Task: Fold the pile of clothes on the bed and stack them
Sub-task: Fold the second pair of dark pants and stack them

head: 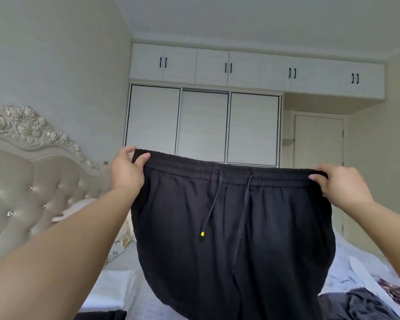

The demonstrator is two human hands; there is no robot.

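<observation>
Black drawstring trousers (236,227) of soft knit fabric are held up in the air above the bed (129,271). The gathered elastic waistband is pinched at one end by the left hand (127,172) and at the other by the right hand (340,185), and is stretched flat between them. Two cords hang below the waistband midway between the grips, one with a yellow tip. Rumpled dark clothing (356,303) lies below the right hand.

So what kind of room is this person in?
Most likely a home bedroom: a tufted headboard heads the bed, and a white built-in wardrobe fills the far wall.
</observation>
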